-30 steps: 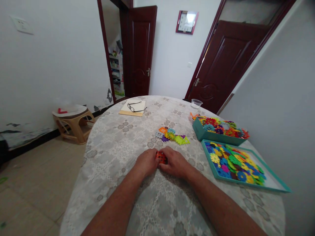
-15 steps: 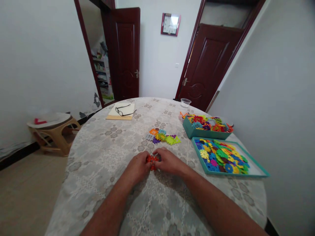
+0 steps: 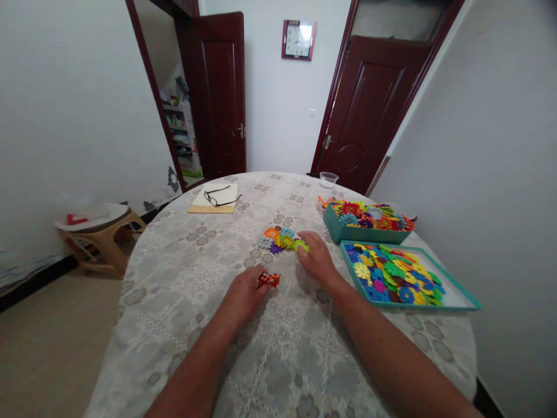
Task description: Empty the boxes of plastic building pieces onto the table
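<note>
Under the left grip and the right grip is a round counter with a flowery cloth. Far past them, a clock hangs on a white wall between an open red door and a second red door. Left of the left grip, a stool stands on the floor.

Soft, muted light fills the room, its source out of frame. Glare pales part of the clock at 12 o'clock. Faint, soft-edged shadows lie on the worktop beside both arms. The lens leans the door at 2 o'clock. Fine detail smears on the dim shelves at 10 and the orange piece near centre, toward 6.
</note>
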The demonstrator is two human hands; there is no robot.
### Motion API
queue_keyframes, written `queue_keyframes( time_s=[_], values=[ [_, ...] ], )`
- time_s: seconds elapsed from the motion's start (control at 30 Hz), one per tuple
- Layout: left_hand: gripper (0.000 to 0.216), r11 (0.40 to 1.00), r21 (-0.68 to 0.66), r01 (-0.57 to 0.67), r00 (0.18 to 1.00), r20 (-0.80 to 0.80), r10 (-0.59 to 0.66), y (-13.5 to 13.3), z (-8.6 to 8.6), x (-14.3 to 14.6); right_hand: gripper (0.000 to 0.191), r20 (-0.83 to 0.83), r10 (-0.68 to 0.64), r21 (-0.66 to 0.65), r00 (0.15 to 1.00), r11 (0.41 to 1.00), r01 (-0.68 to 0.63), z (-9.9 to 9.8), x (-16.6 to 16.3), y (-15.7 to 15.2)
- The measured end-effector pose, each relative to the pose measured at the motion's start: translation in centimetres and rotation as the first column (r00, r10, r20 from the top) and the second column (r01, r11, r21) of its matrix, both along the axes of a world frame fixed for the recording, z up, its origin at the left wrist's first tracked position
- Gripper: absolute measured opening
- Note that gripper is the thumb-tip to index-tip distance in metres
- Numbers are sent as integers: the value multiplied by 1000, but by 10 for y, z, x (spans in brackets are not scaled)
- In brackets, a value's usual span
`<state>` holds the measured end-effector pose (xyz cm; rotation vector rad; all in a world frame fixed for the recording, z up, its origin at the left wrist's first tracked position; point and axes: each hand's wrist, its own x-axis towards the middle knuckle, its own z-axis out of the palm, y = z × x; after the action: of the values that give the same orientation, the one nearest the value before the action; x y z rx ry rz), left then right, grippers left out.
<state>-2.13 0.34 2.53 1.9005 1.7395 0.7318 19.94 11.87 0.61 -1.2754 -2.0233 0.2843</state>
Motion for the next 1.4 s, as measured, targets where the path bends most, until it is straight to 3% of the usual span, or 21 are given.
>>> queue_keyframes(
  time_s=[0.1,0.2,0.53,0.7,0.8,0.9,0.97,1.07,1.17,1.3,1.4],
  values=[
    [9,1000,-2,13,1000,-16,-13,0,-2,3,51,230,-196,-5,953,979,202,-17,16,19],
    [11,1000,-14,8,1000,-5,-8,0,-2,5,52,347,-157,-74,925,978,194,-31,22,28],
    [5,997,-22,68,997,34,-67,1,-6,7,36,183,48,-188,982,982,-13,-25,28,19],
    [7,996,-14,83,996,23,-82,-3,-1,8,10,95,163,-244,982,960,-136,-18,32,-4],
    [8,995,6,101,995,14,-101,-5,1,8,12,-104,186,-333,977,919,-210,-19,40,-12],
    [9,992,6,127,992,5,-127,-5,3,9,26,-528,5,-418,849,869,-265,-25,51,-12],
    [9,992,-4,130,992,-4,-130,-5,3,9,33,-615,-90,-419,784,879,-228,-26,57,-11],
    [8,992,1,124,992,-1,-124,-5,2,10,39,-486,-78,-347,870,931,-110,-21,60,-16],
    [7,993,9,121,993,3,-121,-4,0,12,37,-286,17,-223,958,971,-84,-12,48,-31],
    [8,994,4,112,994,-14,-112,-3,-5,14,33,-105,209,-85,972,972,-218,-10,19,-55],
    [22,994,23,108,994,-13,-108,-1,-10,13,36,-56,326,-25,944,944,-328,-14,5,-66]
  ],
)
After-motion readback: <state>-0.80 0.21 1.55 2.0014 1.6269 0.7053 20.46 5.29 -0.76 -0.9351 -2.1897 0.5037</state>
